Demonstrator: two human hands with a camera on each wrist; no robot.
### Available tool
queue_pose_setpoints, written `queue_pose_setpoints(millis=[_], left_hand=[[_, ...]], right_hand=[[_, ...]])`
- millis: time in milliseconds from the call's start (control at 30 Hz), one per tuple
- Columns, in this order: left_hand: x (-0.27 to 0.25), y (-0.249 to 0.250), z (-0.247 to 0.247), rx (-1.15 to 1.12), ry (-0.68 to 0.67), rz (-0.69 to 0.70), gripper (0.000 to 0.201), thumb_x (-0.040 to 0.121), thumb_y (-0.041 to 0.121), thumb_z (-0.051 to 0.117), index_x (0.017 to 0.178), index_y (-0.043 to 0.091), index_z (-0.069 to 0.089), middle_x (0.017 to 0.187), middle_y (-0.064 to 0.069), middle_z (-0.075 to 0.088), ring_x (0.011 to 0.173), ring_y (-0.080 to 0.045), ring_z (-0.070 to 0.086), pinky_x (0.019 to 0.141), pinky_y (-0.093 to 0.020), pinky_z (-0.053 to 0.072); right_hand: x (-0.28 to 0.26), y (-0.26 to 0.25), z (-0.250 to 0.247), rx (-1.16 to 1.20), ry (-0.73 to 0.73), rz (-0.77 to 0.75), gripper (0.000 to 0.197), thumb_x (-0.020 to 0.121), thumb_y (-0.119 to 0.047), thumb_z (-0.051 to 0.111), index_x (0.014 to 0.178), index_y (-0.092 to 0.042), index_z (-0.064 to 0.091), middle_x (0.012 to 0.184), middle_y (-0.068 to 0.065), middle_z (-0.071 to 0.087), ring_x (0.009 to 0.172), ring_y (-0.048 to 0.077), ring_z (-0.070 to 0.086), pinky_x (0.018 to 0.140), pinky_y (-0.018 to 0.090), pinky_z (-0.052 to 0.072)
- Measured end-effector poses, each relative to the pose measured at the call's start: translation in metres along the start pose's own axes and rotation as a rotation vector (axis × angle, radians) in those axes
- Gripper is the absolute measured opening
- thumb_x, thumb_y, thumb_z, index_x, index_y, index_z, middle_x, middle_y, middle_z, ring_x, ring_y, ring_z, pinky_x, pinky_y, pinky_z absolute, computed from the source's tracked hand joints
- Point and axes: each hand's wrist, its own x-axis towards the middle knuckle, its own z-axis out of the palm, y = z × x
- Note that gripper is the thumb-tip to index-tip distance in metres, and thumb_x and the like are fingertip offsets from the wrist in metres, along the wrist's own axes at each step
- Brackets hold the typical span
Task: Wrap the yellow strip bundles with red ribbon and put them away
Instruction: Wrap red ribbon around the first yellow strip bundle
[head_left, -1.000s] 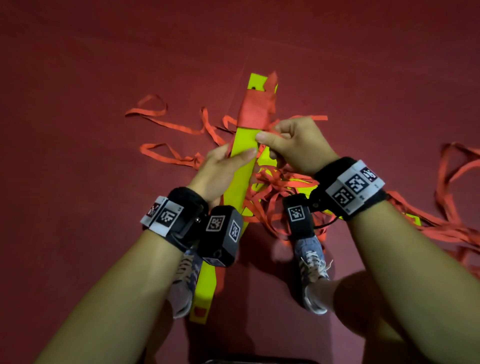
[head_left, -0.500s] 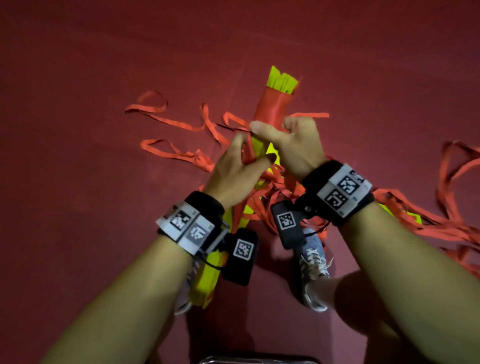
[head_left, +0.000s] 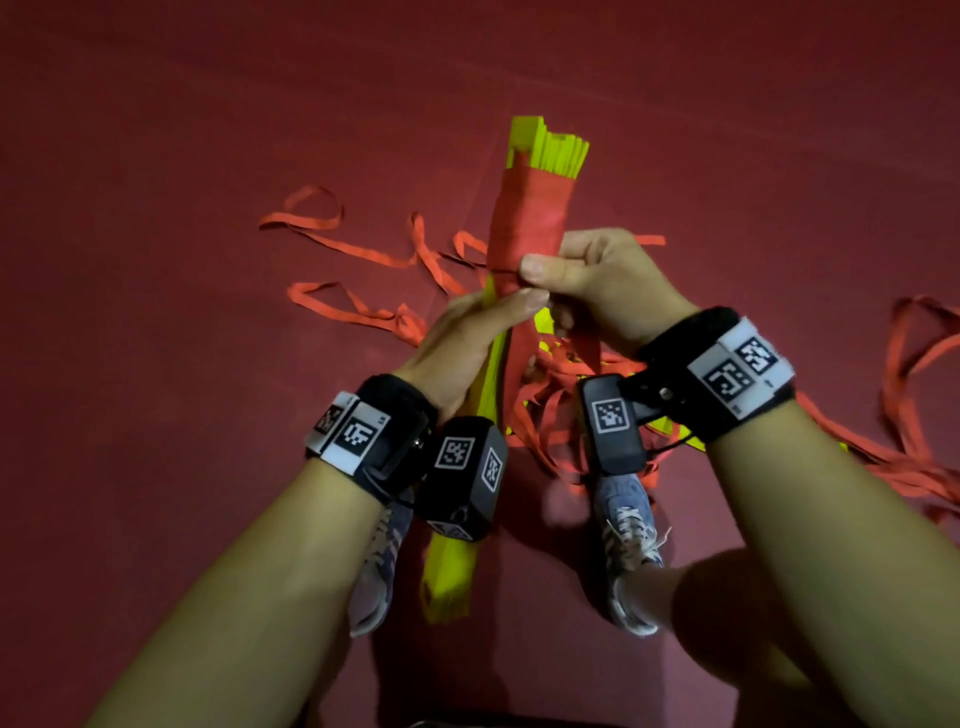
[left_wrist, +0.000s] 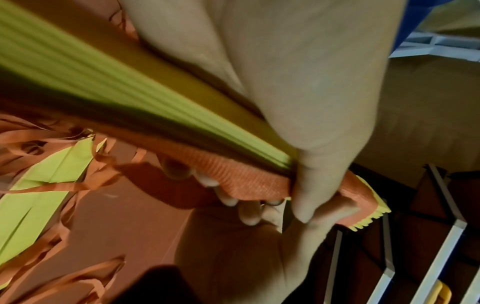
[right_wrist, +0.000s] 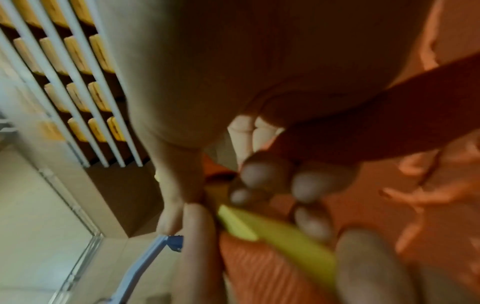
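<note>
The strip bundle (head_left: 550, 150) runs away from the person above the floor (head_left: 182, 260), with its near end between the two shoes (head_left: 628, 535). The ribbon (head_left: 524, 218) is wound round its far part, short of the tip. The left hand (head_left: 467, 348) grips the bundle from the left. The right hand (head_left: 602, 280) pinches the winding's near edge from the right. Loose ribbons (head_left: 363, 249) lie left of, beneath and right of the bundle.
</note>
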Motion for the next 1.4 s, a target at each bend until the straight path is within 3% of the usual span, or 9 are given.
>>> queue_pose_setpoints(millis=[167, 333, 433, 533, 633, 800, 1033, 1200, 1400], left_hand=[[-0.002, 0.005, -0.003, 0.099, -0.023, 0.006, 0.018, 0.086, 0.035, 0.076, 0.091, 0.019, 0.080, 0.096, -0.015, 0.076, 0.077, -0.024, 0.067, 0.068, -0.034, 0.052], [0.006, 0.006, -0.011, 0.034, 0.086, 0.022, 0.053, 0.091, 0.045, 0.070, 0.114, -0.003, 0.071, 0.110, -0.033, 0.069, 0.090, -0.036, 0.062, 0.074, -0.037, 0.052], [0.012, -0.001, -0.009, 0.154, 0.179, 0.011, 0.051, 0.085, 0.052, 0.074, 0.107, 0.006, 0.076, 0.106, -0.015, 0.075, 0.098, -0.030, 0.071, 0.094, -0.044, 0.052], [0.013, -0.008, -0.003, 0.351, 0.273, 0.045, 0.038, 0.088, 0.046, 0.074, 0.082, 0.008, 0.072, 0.078, 0.004, 0.067, 0.070, -0.015, 0.059, 0.071, -0.033, 0.045], [0.014, -0.009, -0.001, 0.345, 0.190, 0.094, 0.006, 0.091, 0.019, 0.073, 0.090, 0.014, 0.075, 0.079, 0.011, 0.070, 0.074, -0.004, 0.060, 0.074, -0.026, 0.047], [0.014, -0.008, -0.007, 0.331, 0.147, 0.142, 0.016, 0.081, -0.002, 0.069, 0.095, 0.004, 0.073, 0.086, -0.001, 0.073, 0.081, -0.011, 0.063, 0.075, -0.026, 0.052], [0.013, -0.001, -0.004, 0.476, 0.229, 0.134, 0.023, 0.068, 0.019, 0.064, 0.084, 0.005, 0.071, 0.080, -0.018, 0.072, 0.073, -0.015, 0.059, 0.072, -0.051, 0.053], [0.007, 0.013, -0.006, 0.085, 0.047, 0.003, 0.027, 0.068, 0.013, 0.078, 0.092, 0.002, 0.074, 0.088, -0.020, 0.072, 0.083, -0.029, 0.067, 0.080, -0.042, 0.053], [-0.001, 0.023, 0.005, 0.055, -0.030, -0.122, 0.038, 0.063, 0.013, 0.066, 0.094, -0.009, 0.065, 0.058, -0.009, 0.065, 0.050, -0.017, 0.063, 0.050, -0.020, 0.048]], right_hand=[[-0.007, -0.004, -0.015, -0.072, -0.058, 0.075, 0.036, 0.073, -0.036, 0.073, 0.071, -0.003, 0.058, 0.045, 0.005, 0.059, 0.032, 0.014, 0.051, 0.032, 0.018, 0.035], [-0.008, -0.005, -0.019, -0.178, -0.078, 0.056, 0.021, 0.099, -0.003, 0.056, 0.079, 0.001, 0.060, 0.046, -0.005, 0.059, 0.036, 0.006, 0.051, 0.036, 0.017, 0.038], [-0.007, -0.003, -0.013, -0.383, -0.014, -0.026, 0.023, 0.098, 0.001, 0.056, 0.075, -0.005, 0.060, 0.042, -0.011, 0.054, 0.037, 0.002, 0.048, 0.042, 0.015, 0.037], [-0.004, 0.004, -0.005, -0.658, 0.068, -0.111, 0.024, 0.082, -0.026, 0.060, 0.060, -0.023, 0.050, 0.052, -0.008, 0.049, 0.055, 0.009, 0.046, 0.060, 0.026, 0.032], [-0.004, 0.009, 0.000, -0.724, 0.156, -0.087, 0.033, 0.073, -0.056, 0.052, 0.058, -0.027, 0.051, 0.060, -0.005, 0.049, 0.072, 0.023, 0.046, 0.067, 0.028, 0.030], [-0.002, 0.014, 0.017, -0.776, 0.315, -0.070, 0.061, 0.071, -0.069, 0.074, 0.057, -0.019, 0.043, 0.059, -0.002, 0.048, 0.069, 0.024, 0.046, 0.068, 0.034, 0.036], [0.002, 0.009, 0.023, -0.522, 0.382, -0.115, 0.049, 0.071, -0.047, 0.087, 0.059, -0.015, 0.052, 0.054, -0.008, 0.051, 0.051, 0.007, 0.044, 0.052, 0.024, 0.035], [0.004, 0.003, 0.010, -0.135, 0.100, -0.235, 0.056, 0.068, -0.029, 0.086, 0.080, 0.015, 0.055, 0.070, 0.009, 0.055, 0.058, 0.008, 0.048, 0.053, 0.027, 0.039], [0.001, 0.005, 0.004, 0.106, -0.048, -0.187, 0.027, 0.072, -0.017, 0.079, 0.083, -0.004, 0.058, 0.065, -0.001, 0.065, 0.051, 0.014, 0.056, 0.049, 0.027, 0.041]])
